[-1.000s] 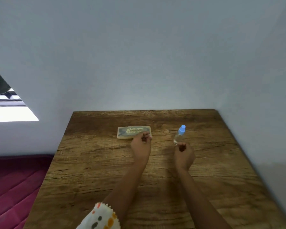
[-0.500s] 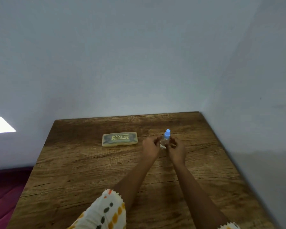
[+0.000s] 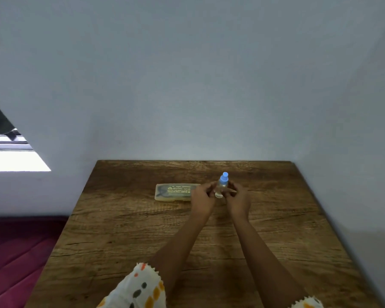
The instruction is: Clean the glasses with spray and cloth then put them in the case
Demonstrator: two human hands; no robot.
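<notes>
Both hands, left hand (image 3: 203, 196) and right hand (image 3: 238, 198), fingers grasping the spray bottle (image 3: 222, 185) above the bench (image 3: 142, 241), beside the closed case (image 3: 173, 192). Keep the bottle upright; steady its base.

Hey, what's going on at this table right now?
A person is holding a small clear spray bottle with a blue cap between both hands, the left hand and the right hand, just above a wooden table. A closed glasses case with printed lettering lies flat on the table just left of the hands, untouched. No glasses or cloth are visible, so cleaning does not appear to have begun.
</notes>
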